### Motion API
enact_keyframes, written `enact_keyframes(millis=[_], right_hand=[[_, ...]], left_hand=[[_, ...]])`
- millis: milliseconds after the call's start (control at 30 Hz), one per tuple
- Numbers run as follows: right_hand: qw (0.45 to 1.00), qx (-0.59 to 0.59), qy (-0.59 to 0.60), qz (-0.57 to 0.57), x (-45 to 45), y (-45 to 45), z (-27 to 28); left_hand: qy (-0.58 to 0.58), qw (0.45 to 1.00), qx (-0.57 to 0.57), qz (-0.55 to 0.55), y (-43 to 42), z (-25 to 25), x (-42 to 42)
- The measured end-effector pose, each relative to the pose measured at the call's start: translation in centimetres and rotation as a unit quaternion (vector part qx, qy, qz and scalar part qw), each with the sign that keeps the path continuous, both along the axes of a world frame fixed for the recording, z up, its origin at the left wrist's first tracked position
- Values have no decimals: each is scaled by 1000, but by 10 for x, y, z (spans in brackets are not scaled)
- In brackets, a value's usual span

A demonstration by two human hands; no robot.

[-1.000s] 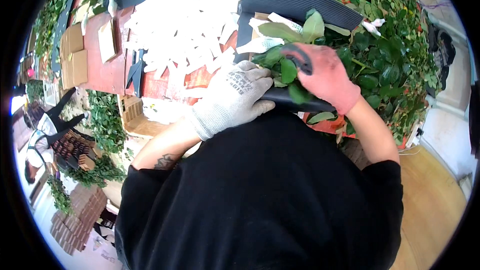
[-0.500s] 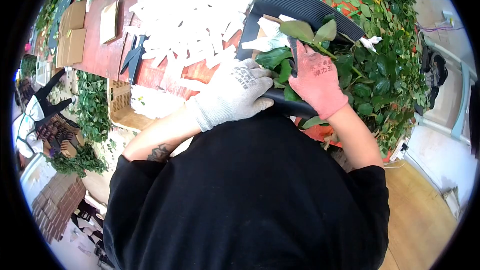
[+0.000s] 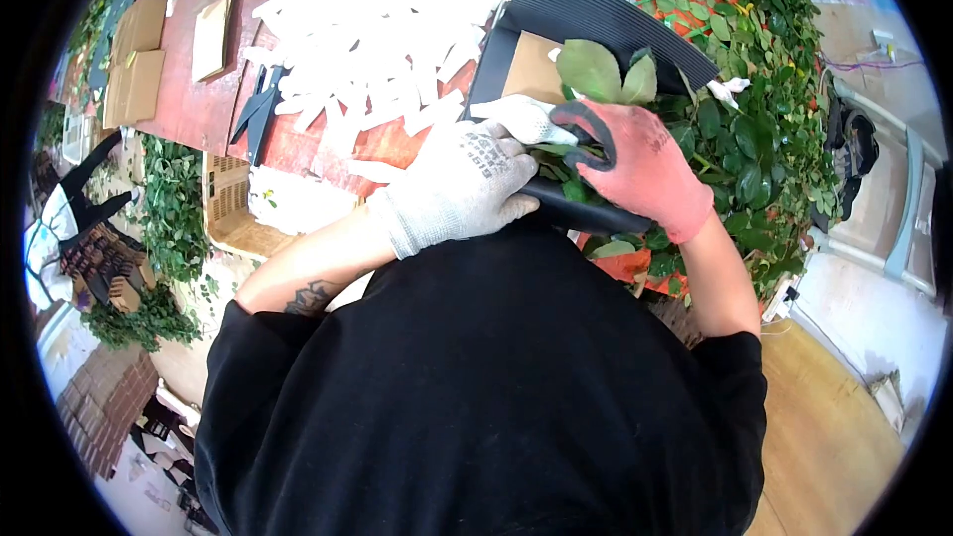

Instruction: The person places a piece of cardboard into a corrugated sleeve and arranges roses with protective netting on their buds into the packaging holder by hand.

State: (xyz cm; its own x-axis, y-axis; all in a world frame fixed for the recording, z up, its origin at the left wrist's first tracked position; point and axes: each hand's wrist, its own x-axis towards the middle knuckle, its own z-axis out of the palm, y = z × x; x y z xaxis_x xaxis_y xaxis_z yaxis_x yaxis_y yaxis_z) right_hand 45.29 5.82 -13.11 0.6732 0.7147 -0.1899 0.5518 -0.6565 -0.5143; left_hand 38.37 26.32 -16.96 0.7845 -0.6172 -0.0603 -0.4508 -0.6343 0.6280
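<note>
My left hand [image 3: 459, 189], in a grey-white glove, lies at the near left edge of a black corrugated sheet [image 3: 606, 20], fingers together; what is beneath its fingers is hidden. My right hand [image 3: 635, 164], in a pink glove with dark fingertips, curls its fingers round the base of a white-wrapped flower bud [image 3: 526, 119]. The bud points left, close to my left fingertips. Leafy stems [image 3: 715, 149] run to the right beneath and beyond my right hand. Inside the black sheet shows a piece of brown cardboard [image 3: 533, 69].
White paper strips [image 3: 377, 30] are heaped on the red table [image 3: 184, 89]. Black scissors [image 3: 258, 114] and cardboard pieces [image 3: 136, 60] lie left. Cut foliage [image 3: 784, 69] covers the right side. A plastic crate [image 3: 226, 194] and a person [image 3: 50, 228] are at the left.
My right hand has closed round the bud's base after reaching among the leaves. The bud has shifted nearer to my left fingers, exposing more cardboard. My left hand has barely moved.
</note>
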Motion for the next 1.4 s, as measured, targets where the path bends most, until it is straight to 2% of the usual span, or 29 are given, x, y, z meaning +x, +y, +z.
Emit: enact_keyframes(millis=[100, 200, 300, 333, 367, 467, 500, 567, 600, 667, 833, 900, 933, 967, 1000, 1067, 1167, 1367, 1400], right_hand=[[1000, -3, 28, -2, 1, 7, -11], [980, 41, 185, -65, 3, 11, -20], [981, 61, 182, -40, 7, 7, -39], [991, 52, 123, -23, 3, 8, -38], [991, 52, 123, -28, 1, 8, -40], [997, -74, 4, -30, 4, 8, -42], [992, -95, -73, -34, 6, 7, -45], [988, -124, -93, -7, 5, 8, -36], [988, -123, -94, -7, 5, 8, -40], [997, 3, -82, 10, -2, 6, -56], [984, 41, -167, 50, -3, -6, -64], [997, 78, 1, 22, 9, -4, -44], [993, 100, 48, -33, 8, -3, -43], [993, 102, 48, -40, 6, 0, -44], [999, 7, -36, -17, 3, 4, -45], [977, -51, -206, -7, -7, 11, -55], [966, -98, -239, 0, -10, 12, -62], [946, 51, -298, 119, -5, -11, -59], [953, 84, -257, 138, -5, -14, -60]], left_hand=[[-4, 1000, 9, -5, 1, -1, -1], [-55, 998, -22, 10, -2, -9, -3], [-35, 999, -22, 7, -2, -4, -1], [-25, 1000, -12, -2, -2, -2, 0], [-15, 1000, -2, -10, -2, 1, 2], [16, 999, 18, -24, -2, 6, 5], [16, 999, 20, -25, -2, 3, 4], [-45, 998, -38, 5, -2, -5, 0], [-46, 998, -37, 6, -2, -4, 2], [11, 1000, -10, -11, -4, 2, 4], [14, 1000, -5, -22, -3, 4, 6], [6, 1000, -12, -26, -3, 4, 6], [-4, 1000, -6, -29, -3, 4, 6], [-13, 999, -1, -32, -3, 4, 7], [-14, 999, 0, -38, -3, 4, 7], [8, 999, -5, -40, -3, 5, 9], [16, 998, 20, -52, -1, 3, 9], [-13, 998, -9, -61, 1, -1, 10], [-15, 998, -8, -61, 1, 0, 11]])
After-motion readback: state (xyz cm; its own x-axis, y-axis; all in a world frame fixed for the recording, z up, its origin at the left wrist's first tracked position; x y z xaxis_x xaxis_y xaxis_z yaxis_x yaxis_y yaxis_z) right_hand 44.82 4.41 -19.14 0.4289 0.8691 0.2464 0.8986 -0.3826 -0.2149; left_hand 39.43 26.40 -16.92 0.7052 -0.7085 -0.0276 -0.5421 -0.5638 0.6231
